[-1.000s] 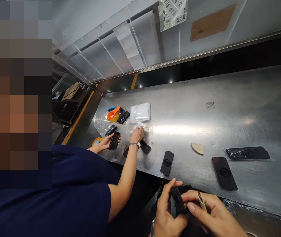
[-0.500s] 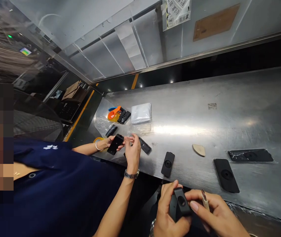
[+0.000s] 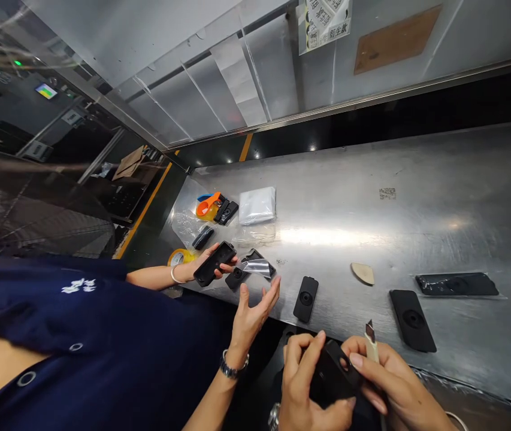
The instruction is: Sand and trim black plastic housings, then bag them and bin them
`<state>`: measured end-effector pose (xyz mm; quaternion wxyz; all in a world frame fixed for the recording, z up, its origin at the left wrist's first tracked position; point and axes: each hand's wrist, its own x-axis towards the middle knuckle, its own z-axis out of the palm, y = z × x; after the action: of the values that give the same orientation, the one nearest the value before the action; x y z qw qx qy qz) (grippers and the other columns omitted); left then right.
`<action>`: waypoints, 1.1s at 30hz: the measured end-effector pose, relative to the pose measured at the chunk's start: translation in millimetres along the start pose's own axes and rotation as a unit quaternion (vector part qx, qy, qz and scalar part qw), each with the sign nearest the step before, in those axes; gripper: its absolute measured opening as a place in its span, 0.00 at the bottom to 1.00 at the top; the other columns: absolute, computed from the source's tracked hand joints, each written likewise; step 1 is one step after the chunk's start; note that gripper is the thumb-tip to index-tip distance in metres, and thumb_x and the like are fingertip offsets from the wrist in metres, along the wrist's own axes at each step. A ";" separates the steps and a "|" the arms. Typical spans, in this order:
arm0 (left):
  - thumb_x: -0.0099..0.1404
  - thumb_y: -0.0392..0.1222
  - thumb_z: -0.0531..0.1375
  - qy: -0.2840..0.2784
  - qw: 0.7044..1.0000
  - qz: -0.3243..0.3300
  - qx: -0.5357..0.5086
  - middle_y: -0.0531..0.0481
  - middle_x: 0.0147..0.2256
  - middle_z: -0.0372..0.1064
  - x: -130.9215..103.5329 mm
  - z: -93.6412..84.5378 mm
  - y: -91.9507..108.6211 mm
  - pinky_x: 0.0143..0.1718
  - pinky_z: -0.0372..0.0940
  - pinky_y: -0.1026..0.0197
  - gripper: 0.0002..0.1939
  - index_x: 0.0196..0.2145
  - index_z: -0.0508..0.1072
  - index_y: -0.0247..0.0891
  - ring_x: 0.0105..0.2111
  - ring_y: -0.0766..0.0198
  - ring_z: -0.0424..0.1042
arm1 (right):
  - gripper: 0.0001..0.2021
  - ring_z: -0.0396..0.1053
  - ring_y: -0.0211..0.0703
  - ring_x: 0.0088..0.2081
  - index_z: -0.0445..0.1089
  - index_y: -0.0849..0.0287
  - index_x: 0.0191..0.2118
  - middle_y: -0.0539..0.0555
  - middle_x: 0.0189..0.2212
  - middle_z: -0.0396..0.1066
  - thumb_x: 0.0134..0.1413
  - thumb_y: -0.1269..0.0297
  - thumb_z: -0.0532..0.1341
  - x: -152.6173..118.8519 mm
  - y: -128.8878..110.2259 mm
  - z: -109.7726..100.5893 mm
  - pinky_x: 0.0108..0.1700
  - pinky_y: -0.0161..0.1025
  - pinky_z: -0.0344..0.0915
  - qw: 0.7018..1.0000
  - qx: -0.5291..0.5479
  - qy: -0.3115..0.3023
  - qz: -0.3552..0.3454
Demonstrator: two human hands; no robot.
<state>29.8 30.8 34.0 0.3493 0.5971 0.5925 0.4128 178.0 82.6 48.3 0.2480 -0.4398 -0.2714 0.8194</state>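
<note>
Head view: at the near edge of a steel bench [image 3: 417, 179], the person's left hand [image 3: 302, 383] and right hand [image 3: 383, 386] close together on a black case [image 3: 333, 374] held just off the bench. The left fingers [image 3: 309, 359] curl over the case's left end with the thumb across its face; the right thumb presses its right end beside the round hole. The right fingers also pinch a small blade [image 3: 371, 341], its tip pointing up and away from the case.

Just beyond the fingers lie a short black case [image 3: 305, 298] and a longer one [image 3: 412, 320]; further right of them sits a film-wrapped case [image 3: 457, 284], with a tan scraper [image 3: 363, 273] between.

To the left, a co-worker in a dark blue shirt [image 3: 124, 347] holds another case [image 3: 214, 263] in one hand and spreads the other hand [image 3: 253, 311] open above the bench edge. An orange tool [image 3: 205, 205] and a clear bag [image 3: 257, 205] lie beyond that person's fingers.

The step in hand looks like trimming or cleaning the case with the blade. The next move likely calls for turning the blade tip down to the case's edge while the left fingers steady it, with the thumb clear of the cutting line.
</note>
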 end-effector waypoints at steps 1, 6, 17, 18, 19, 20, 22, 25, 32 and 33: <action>0.52 0.41 0.61 0.004 1.000 0.008 0.018 0.47 0.42 0.58 0.3 -1.0 0.3 0.38 0.69 0.53 0.36 0.58 0.56 0.49 0.39 0.58 0.67 | 0.18 0.43 0.26 0.18 0.69 0.61 0.28 0.42 0.18 0.53 0.50 0.48 0.60 1.2 1.5 -0.8 0.22 0.31 0.42 1.000 0.006 0.002 0.002; 0.56 0.50 0.60 0.027 0.998 -0.019 0.057 0.46 0.41 0.59 -3.1 0.0 0.5 0.38 0.69 0.52 0.33 0.58 0.56 0.48 0.39 0.58 0.67 | 0.20 0.47 0.28 0.19 0.70 0.60 0.35 0.44 0.20 0.57 0.46 0.46 0.62 3.3 7.9 1.3 0.22 0.30 0.46 0.999 0.026 0.010 -0.018; 0.54 0.46 0.62 0.099 0.988 0.023 0.119 0.46 0.34 0.66 -5.3 -0.9 -0.8 0.30 0.71 0.51 0.29 0.54 0.64 0.48 0.33 0.54 0.69 | 0.12 0.69 0.47 0.35 0.74 0.54 0.37 0.53 0.32 0.72 0.45 0.56 0.64 2.8 19.1 -2.6 0.37 0.39 0.68 0.970 -0.143 0.012 -0.199; 0.55 0.46 0.61 0.095 0.990 0.025 0.105 0.46 0.33 0.66 -4.8 -3.0 -0.8 0.29 0.71 0.52 0.26 0.52 0.66 0.49 0.32 0.54 0.69 | 0.12 0.69 0.46 0.35 0.74 0.54 0.37 0.53 0.33 0.72 0.45 0.57 0.65 2.2 20.5 -4.2 0.38 0.39 0.68 0.968 -0.142 0.005 -0.206; 0.56 0.46 0.60 0.091 0.991 0.025 0.091 0.47 0.31 0.66 -4.5 -4.7 -0.7 0.27 0.71 0.53 0.23 0.51 0.67 0.51 0.32 0.54 0.69 | 0.12 0.69 0.46 0.36 0.74 0.53 0.37 0.53 0.33 0.72 0.45 0.57 0.65 1.2 21.7 -5.1 0.38 0.38 0.68 0.970 -0.130 0.003 -0.204; 0.57 0.46 0.60 0.089 0.993 0.024 0.078 0.48 0.30 0.66 -4.3 -6.1 -0.6 0.26 0.71 0.54 0.21 0.49 0.69 0.52 0.31 0.55 0.70 | 0.13 0.70 0.45 0.36 0.73 0.52 0.39 0.53 0.34 0.72 0.45 0.58 0.66 -0.1 22.7 -5.3 0.38 0.38 0.68 0.975 -0.110 0.004 -0.195; 0.56 0.45 0.60 0.092 0.994 0.019 0.063 0.49 0.29 0.65 -4.6 -7.3 0.0 0.25 0.71 0.54 0.18 0.46 0.70 0.54 0.31 0.55 0.70 | 0.16 0.69 0.43 0.36 0.71 0.50 0.41 0.52 0.33 0.72 0.43 0.58 0.67 -3.2 24.0 -4.1 0.37 0.37 0.68 0.982 -0.063 0.013 -0.175; 0.55 0.44 0.61 0.104 0.993 0.020 0.057 0.49 0.28 0.65 -5.8 -7.3 1.5 0.24 0.71 0.53 0.18 0.45 0.71 0.55 0.30 0.55 0.70 | 0.20 0.68 0.42 0.33 0.69 0.50 0.44 0.50 0.30 0.70 0.43 0.57 0.67 -6.4 24.2 -2.4 0.36 0.36 0.67 0.986 -0.033 0.018 -0.163; 0.59 0.44 0.58 0.104 0.991 0.047 0.074 0.48 0.29 0.67 -8.8 -10.4 4.4 0.25 0.72 0.52 0.17 0.47 0.71 0.53 0.31 0.54 0.71 | 0.12 0.66 0.44 0.34 0.73 0.53 0.36 0.53 0.32 0.69 0.43 0.55 0.66 -6.0 21.8 -4.2 0.32 0.37 0.63 0.975 -0.090 -0.011 -0.200; 0.59 0.45 0.58 0.094 0.990 0.051 0.087 0.47 0.30 0.68 -9.2 -11.7 3.7 0.26 0.73 0.51 0.18 0.48 0.70 0.52 0.32 0.53 0.71 | 0.13 0.66 0.44 0.33 0.74 0.53 0.35 0.53 0.31 0.69 0.41 0.54 0.67 -7.0 20.7 -3.1 0.33 0.37 0.63 0.978 -0.065 0.012 -0.196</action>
<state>21.1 20.6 41.5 0.2171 0.6132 0.6250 0.4315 180.7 63.7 37.2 0.3780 -0.4033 -0.4022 0.7299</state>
